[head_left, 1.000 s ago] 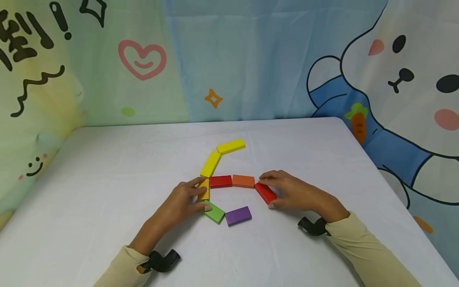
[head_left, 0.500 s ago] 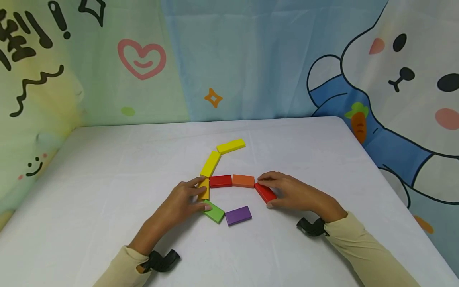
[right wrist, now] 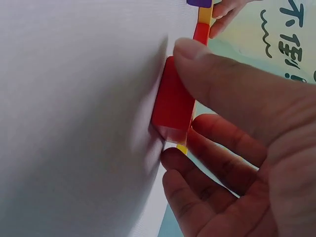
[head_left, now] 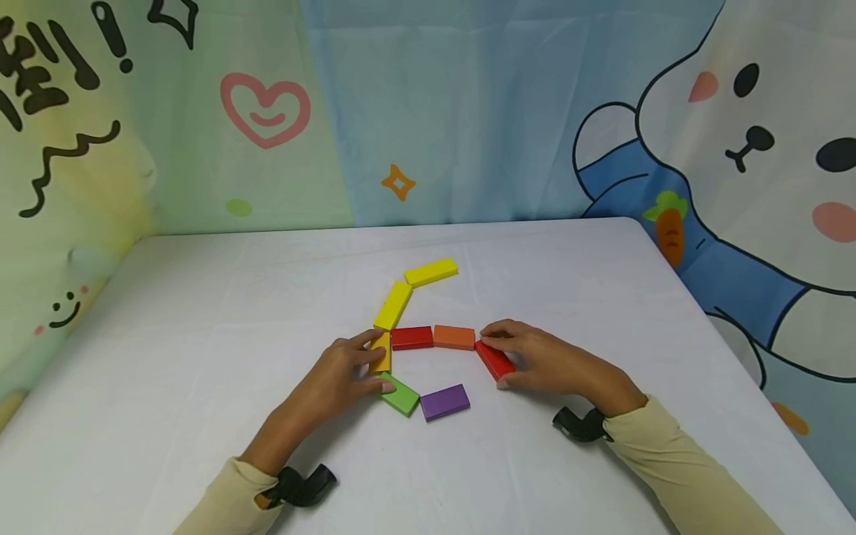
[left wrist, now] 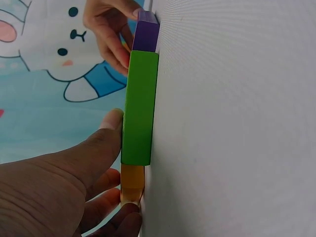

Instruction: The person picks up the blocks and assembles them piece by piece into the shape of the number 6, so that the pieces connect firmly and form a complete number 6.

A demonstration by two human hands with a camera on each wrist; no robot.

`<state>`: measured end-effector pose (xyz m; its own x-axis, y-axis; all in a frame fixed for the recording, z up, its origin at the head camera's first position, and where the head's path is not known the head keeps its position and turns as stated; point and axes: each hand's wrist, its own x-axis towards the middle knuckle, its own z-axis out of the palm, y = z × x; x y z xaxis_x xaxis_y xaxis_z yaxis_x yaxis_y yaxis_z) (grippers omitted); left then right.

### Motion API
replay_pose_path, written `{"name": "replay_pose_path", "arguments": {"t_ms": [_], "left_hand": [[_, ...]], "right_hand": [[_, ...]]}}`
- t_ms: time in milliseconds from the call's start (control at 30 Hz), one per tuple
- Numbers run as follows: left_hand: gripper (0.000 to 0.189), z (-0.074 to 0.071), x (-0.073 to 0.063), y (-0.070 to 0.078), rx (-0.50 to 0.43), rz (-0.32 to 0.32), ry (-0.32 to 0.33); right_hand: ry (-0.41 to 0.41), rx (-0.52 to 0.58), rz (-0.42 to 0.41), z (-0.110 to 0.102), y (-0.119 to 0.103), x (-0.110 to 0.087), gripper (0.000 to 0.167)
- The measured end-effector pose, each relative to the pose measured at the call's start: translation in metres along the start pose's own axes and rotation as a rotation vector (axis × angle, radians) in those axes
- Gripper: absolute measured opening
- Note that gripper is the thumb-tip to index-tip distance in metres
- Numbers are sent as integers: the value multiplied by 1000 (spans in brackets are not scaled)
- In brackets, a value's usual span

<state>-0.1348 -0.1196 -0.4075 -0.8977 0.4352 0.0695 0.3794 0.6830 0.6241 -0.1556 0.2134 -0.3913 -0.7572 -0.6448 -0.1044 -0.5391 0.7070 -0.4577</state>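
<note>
In the head view my left hand (head_left: pixel 344 371) rests on two blocks at the left of the figure. Its thumb touches the top of a green block (head_left: pixel 403 399), while the fingertips lie on an amber block (head_left: pixel 383 357). At the right end of the middle row, my right hand (head_left: pixel 548 357) pinches a red block (head_left: pixel 493 360) between thumb and fingers. That block lies slanted on the table, its upper corner at an orange block (head_left: pixel 455 338). Another red block (head_left: pixel 412 338) links the orange one to the amber one.
Two yellow blocks (head_left: pixel 393 306) curve up and right from the amber one. A purple block (head_left: pixel 444 403) meets the green block's lower right corner. Everything lies on a white-covered table (head_left: pixel 200 312), with a printed cloth backdrop (head_left: pixel 455 111) behind.
Over the last second my right hand has shifted very slightly left at the slanted red block. The left hand and all the blocks look the same.
</note>
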Motion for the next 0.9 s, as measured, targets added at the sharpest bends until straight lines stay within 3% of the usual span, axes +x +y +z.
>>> {"name": "replay_pose_path", "arguments": {"t_ms": [300, 900], "left_hand": [[57, 0, 0, -1, 12, 7, -1], [56, -1, -1, 1, -17, -13, -1]], "right_hand": [[-9, -7, -51, 0, 0, -1, 64], [42, -3, -11, 7, -11, -5, 65]]}}
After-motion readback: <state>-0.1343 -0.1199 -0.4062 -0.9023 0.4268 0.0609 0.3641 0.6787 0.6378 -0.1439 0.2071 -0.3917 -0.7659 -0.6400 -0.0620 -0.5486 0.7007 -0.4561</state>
